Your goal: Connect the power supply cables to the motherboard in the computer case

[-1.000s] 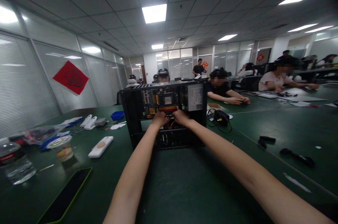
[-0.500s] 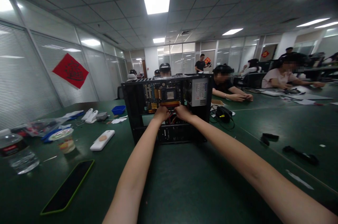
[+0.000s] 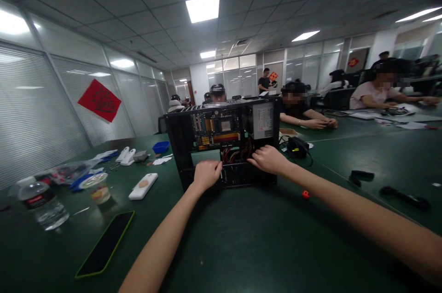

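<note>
An open black computer case (image 3: 179, 157) stands on the table with its inside facing me. Inside are a motherboard (image 3: 203, 123) with red and yellow memory slots (image 3: 226, 138), a silver power supply (image 3: 263, 120) at upper right, and a bundle of coloured cables (image 3: 235, 155) below. My left hand (image 3: 206, 174) is closed at the lower crossbar of the case, thumb along the bar. My right hand (image 3: 271, 159) is closed at the right end of that crossbar, beside the cables. Their inner fingertips are partly hidden.
Left of the case lie a phone (image 3: 105, 244), a white device (image 3: 143, 186), a plastic cup (image 3: 95, 188), a water bottle (image 3: 46, 205) and a blue tray (image 3: 160, 147). Right are a small orange piece (image 3: 305, 195), a black adapter (image 3: 297, 146) and black straps (image 3: 404, 198). People sit beyond.
Both hands have moved down and apart, from the memory slots to the lower crossbar. The memory slots and cables are now uncovered. The view has shifted slightly left.
</note>
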The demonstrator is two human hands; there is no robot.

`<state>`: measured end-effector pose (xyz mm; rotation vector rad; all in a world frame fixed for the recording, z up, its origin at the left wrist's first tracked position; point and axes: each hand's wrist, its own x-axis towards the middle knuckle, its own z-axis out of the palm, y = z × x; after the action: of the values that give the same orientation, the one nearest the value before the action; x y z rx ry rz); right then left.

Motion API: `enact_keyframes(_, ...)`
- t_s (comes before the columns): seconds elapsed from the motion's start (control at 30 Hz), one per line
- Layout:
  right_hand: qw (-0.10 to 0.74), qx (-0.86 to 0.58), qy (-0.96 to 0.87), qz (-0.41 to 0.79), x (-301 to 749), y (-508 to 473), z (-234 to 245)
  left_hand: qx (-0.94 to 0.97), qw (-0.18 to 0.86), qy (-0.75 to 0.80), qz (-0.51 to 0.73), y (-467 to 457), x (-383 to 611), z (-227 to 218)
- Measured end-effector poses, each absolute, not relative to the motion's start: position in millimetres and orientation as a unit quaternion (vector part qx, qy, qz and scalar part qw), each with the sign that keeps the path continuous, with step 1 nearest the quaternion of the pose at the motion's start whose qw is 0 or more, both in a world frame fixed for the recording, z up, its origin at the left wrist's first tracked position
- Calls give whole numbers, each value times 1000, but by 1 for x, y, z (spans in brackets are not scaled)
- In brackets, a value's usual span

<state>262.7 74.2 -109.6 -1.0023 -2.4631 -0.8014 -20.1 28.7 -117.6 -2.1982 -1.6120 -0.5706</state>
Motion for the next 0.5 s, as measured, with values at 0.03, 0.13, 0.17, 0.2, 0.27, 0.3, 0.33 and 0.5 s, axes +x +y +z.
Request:
enact_keyframes(0.03, 184, -337, -867, -318, 275, 69, -116, -775, 190, -566, -209, 24, -22, -123)
enact_keyframes(0.13, 198, -305, -849, -383, 295, 61, -127, -761, 231, -558, -235, 18, -18, -135)
enact_keyframes(0.17, 201, -302, -846, -392, 297, 61, -128, -753, 246, -559, -247, 18, -15, -138)
enact_keyframes(0.2, 202, -299, -844, -395, 297, 61, -128, -744, 258, -558, -261, 18, -12, -141)
enact_keyframes(0.27, 200, -296, -845, -397, 295, 63, -127, -724, 270, -563, -293, 17, -5, -147)
enact_keyframes(0.3, 197, -294, -847, -397, 294, 64, -125, -715, 268, -567, -308, 16, -2, -149)
enact_keyframes(0.33, 196, -293, -848, -396, 293, 64, -124, -709, 262, -572, -319, 15, 0, -150)
enact_keyframes(0.5, 205, -302, -846, -389, 288, 58, -121, -714, 221, -585, -314, 16, -1, -144)
